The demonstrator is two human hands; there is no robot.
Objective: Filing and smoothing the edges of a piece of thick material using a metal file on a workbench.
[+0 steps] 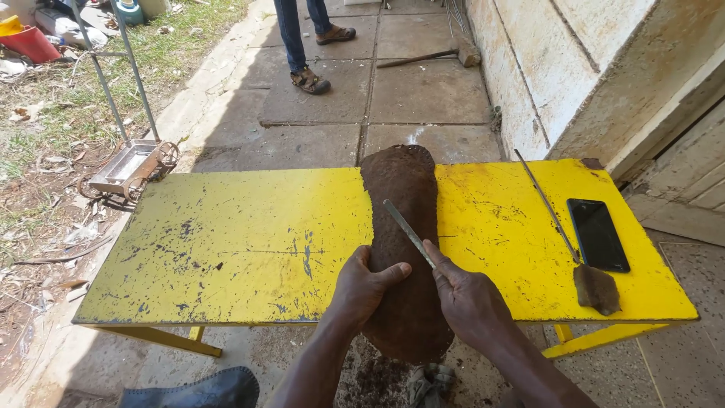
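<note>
Head view is showing the left hand (362, 287) lying half-curled on the brown hide (404, 227), thumb spread across it, pressing it to the yellow bench (226, 249). The right hand (468, 298) is gripping a thin metal blade (408, 233), fingers closed round its lower end, the tip angling up over the hide. The hide is lying across the bench, its near end hanging over the edge. A phone (598, 234) and a trowel (581, 264) are lying to the right.
</note>
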